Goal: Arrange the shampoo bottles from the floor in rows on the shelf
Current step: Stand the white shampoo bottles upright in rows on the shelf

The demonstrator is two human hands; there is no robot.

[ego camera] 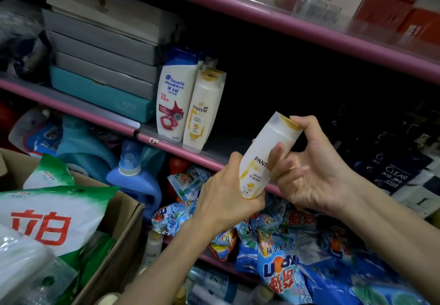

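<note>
A white Pantene bottle with a gold cap (264, 152) is held tilted in front of the pink-edged shelf (171, 146). My left hand (226, 192) grips its lower end from the left. My right hand (309, 164) pinches the cap with thumb and forefinger, other fingers touching the bottle's side. On the shelf stand a Head & Shoulders bottle (176, 95) and another Pantene bottle (204, 109), side by side, with more bottles partly hidden behind them. The shelf to their right is dark and bare.
Stacked grey and teal boxes (102, 66) fill the shelf's left part. Dark Clear bottles (395, 173) stand at the right. Below lie blue detergent bags (281, 257) and blue jugs (135, 173). A cardboard box with green-white bags (54, 219) sits at lower left.
</note>
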